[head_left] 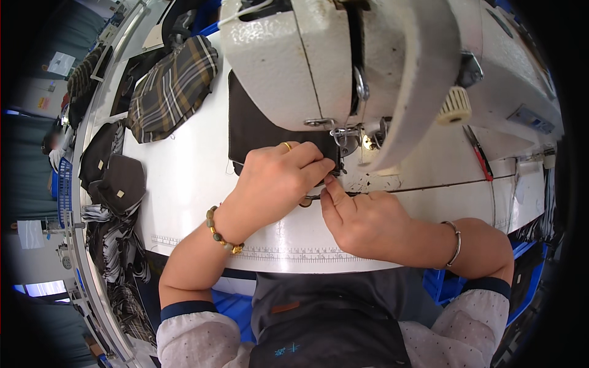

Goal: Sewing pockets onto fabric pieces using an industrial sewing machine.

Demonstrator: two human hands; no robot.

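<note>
A dark brown fabric piece point(248, 126) lies flat on the white table under the head of a sewing machine point(325, 67). My left hand point(279, 175) rests on its near edge, fingers bent and pressed together beside the needle area. From the right, my right hand point(365, 224) meets it, thumb and forefinger pinched at the fabric's near corner. A thin dark strip with a small brownish round end point(305, 202) shows beneath the fingers; its kind is unclear. The fingers hide the exact grip, though both hands are closed at the fabric edge. The presser foot point(348, 144) stands just beyond them.
A plaid fabric piece point(175, 89) lies at the far left, with dark flap-shaped pieces point(123, 184) and stacked cloth point(116, 245) nearer. A red-and-black handled tool point(481, 156) sits at the right. A printed ruler point(288, 254) runs along the front edge.
</note>
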